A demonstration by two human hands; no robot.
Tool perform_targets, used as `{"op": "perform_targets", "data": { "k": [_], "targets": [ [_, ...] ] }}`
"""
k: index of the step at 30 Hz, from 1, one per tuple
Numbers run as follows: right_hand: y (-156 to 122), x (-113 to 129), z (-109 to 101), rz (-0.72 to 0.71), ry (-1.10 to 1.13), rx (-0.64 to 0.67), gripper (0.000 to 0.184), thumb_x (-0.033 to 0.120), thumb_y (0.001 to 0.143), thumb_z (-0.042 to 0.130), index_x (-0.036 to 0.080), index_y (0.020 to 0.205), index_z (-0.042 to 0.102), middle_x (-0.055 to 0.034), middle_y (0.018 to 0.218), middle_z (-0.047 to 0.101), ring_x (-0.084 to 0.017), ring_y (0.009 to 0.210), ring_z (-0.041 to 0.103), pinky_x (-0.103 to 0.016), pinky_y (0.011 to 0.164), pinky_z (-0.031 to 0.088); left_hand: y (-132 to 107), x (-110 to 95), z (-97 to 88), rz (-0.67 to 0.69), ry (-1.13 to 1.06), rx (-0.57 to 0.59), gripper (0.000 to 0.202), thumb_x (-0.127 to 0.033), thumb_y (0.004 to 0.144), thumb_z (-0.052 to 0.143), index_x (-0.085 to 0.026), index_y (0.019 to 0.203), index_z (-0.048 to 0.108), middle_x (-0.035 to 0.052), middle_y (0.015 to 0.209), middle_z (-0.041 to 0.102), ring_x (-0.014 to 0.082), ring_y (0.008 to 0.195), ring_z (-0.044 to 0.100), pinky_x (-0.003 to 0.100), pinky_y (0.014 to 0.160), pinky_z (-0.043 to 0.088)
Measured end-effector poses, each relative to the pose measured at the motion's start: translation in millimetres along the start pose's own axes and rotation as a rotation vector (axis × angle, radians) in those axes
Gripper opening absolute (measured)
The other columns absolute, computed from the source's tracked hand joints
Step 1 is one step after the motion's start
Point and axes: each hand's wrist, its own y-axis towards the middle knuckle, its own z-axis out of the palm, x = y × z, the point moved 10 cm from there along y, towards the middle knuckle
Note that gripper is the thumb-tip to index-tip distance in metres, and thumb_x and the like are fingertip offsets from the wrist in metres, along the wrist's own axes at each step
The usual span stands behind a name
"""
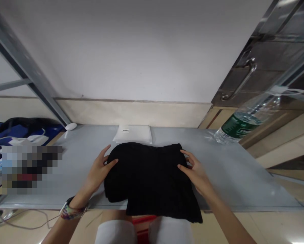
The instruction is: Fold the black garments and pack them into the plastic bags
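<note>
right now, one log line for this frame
left hand on black garment | right hand on garment | table | white packet behind

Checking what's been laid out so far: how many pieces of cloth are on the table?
2. A black garment lies at the near edge, hanging over it, with the left hand and right hand on its sides. A white folded packet lies behind it by the wall.

Matt black cloth garment [152, 176] on a smooth, faintly glossy grey table [233, 176] (clear plastic bottle [245, 123] beside)
</note>
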Motion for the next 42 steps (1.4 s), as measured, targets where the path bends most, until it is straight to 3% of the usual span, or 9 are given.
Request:
{"op": "perform_targets", "data": {
  "k": [7, 12, 20, 24, 26, 28, 32, 36, 42],
  "targets": [
    [-1.7, -0.7, -11.9, -0.103, -0.155, -0.067, 0.056, 0.038, 0.076, 0.075, 0.025, 0.130, 0.072, -0.0113, 0.121, 0.075, -0.029, 0.096, 0.077, -0.045, 0.084, 0.064, 1.3, 1.3, 5.8, 0.174, 0.169, 0.049, 0.074, -0.054, 0.080, 0.069, -0.021, 0.146, 0.061, 0.0139, 0.146, 0.069, 0.0377, 0.136, 0.064, 0.052, 0.106, 0.058],
    [-11.0, 9.8, -14.2, -0.201, -0.255, -0.112, 0.051, 0.040, 0.079, 0.071, 0.024, 0.127, 0.074, -0.0132, 0.130, 0.074, -0.030, 0.102, 0.075, -0.049, 0.091, 0.064, -4.8, 2.3, 2.4, 0.206, 0.227, 0.038, 0.067, -0.048, 0.083, 0.067, -0.024, 0.145, 0.061, 0.0105, 0.142, 0.071, 0.0342, 0.128, 0.069, 0.050, 0.107, 0.058],
    [-21.5, 31.2, -3.5, -0.376, -0.471, -0.170, 0.039, 0.041, 0.091, 0.065, 0.024, 0.125, 0.075, -0.0098, 0.108, 0.069, -0.023, 0.081, 0.068, -0.044, 0.080, 0.064, -4.0, -5.8, -2.9, 0.282, 0.270, -0.097, 0.056, -0.049, 0.086, 0.064, -0.023, 0.135, 0.067, 0.0112, 0.135, 0.073, 0.0331, 0.125, 0.069, 0.047, 0.099, 0.061],
    [-26.8, 36.3, -2.7, -0.455, -0.572, -0.179, 0.040, 0.045, 0.101, 0.056, 0.024, 0.132, 0.070, -0.0127, 0.119, 0.066, -0.025, 0.089, 0.069, -0.047, 0.088, 0.063, -9.1, -7.1, -10.9, 0.316, 0.310, -0.158, 0.056, -0.055, 0.093, 0.061, -0.021, 0.137, 0.067, 0.0130, 0.135, 0.071, 0.0303, 0.113, 0.073, 0.046, 0.097, 0.062],
    [-27.6, 32.8, -12.4, -0.468, -0.630, -0.202, 0.044, 0.047, 0.104, 0.052, 0.025, 0.140, 0.065, -0.0139, 0.125, 0.066, -0.030, 0.104, 0.069, -0.051, 0.097, 0.061, -13.5, -2.4, -23.0, 0.322, 0.340, -0.195, 0.056, -0.058, 0.098, 0.056, -0.020, 0.138, 0.067, 0.0132, 0.131, 0.071, 0.0279, 0.103, 0.075, 0.045, 0.095, 0.062],
    [-27.3, 24.9, -27.2, -0.476, -0.695, -0.242, 0.049, 0.050, 0.106, 0.047, 0.024, 0.146, 0.059, -0.0159, 0.127, 0.067, -0.034, 0.119, 0.065, -0.057, 0.106, 0.056, -18.4, 3.5, -36.5, 0.360, 0.426, -0.230, 0.054, -0.056, 0.102, 0.048, -0.020, 0.139, 0.066, 0.0139, 0.129, 0.072, 0.0290, 0.105, 0.075, 0.046, 0.100, 0.060],
    [-24.8, 0.8, -50.2, -0.488, -0.848, -0.301, 0.054, 0.051, 0.107, 0.040, 0.019, 0.145, 0.060, -0.0214, 0.138, 0.063, -0.041, 0.136, 0.055, -0.066, 0.114, 0.049, -25.3, 21.6, -53.5, 0.409, 0.732, -0.285, 0.050, -0.044, 0.106, 0.039, -0.022, 0.141, 0.066, 0.0159, 0.141, 0.070, 0.0384, 0.135, 0.062, 0.060, 0.118, 0.046],
    [-23.7, -15.2, -52.8, -0.489, -0.894, -0.297, 0.054, 0.047, 0.106, 0.040, 0.015, 0.143, 0.062, -0.0234, 0.149, 0.058, -0.042, 0.146, 0.047, -0.067, 0.118, 0.045, -27.9, 33.9, -49.2, 0.382, 0.853, -0.246, 0.051, -0.039, 0.108, 0.035, -0.021, 0.147, 0.064, 0.0165, 0.155, 0.062, 0.0422, 0.148, 0.051, 0.066, 0.119, 0.041],
    [-24.4, -15.7, -51.2, -0.463, -0.885, -0.306, 0.055, 0.048, 0.105, 0.041, 0.015, 0.144, 0.063, -0.0219, 0.151, 0.059, -0.041, 0.149, 0.047, -0.066, 0.120, 0.045, -29.3, 32.4, -45.4, 0.365, 0.897, -0.257, 0.051, -0.038, 0.109, 0.034, -0.022, 0.150, 0.061, 0.0156, 0.156, 0.061, 0.0408, 0.148, 0.051, 0.065, 0.121, 0.040]
  ]
}}
